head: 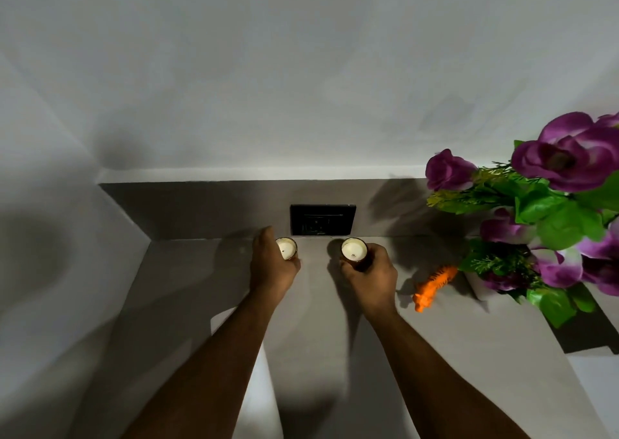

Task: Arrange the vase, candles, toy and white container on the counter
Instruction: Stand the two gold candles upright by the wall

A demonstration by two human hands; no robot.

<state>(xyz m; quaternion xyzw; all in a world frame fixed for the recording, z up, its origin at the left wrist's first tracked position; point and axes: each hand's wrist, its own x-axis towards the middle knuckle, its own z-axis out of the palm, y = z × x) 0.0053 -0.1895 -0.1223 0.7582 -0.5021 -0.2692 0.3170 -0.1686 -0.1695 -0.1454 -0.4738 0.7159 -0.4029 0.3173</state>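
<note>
Two small glass candles with white wax stand near the back of the grey counter (187, 304). My left hand (271, 267) wraps around the left candle (286, 247). My right hand (370, 276) grips the right candle (353, 249). To the right lies an orange toy animal (433, 286) on its side. Beyond it stands a white vase (479, 286), mostly hidden by its purple flowers (566, 160) and green leaves. No separate white container is in view.
A black wall socket (322, 219) sits on the grey backsplash just behind the candles. White walls close the counter at the back and left. The counter's right edge drops off beside the vase.
</note>
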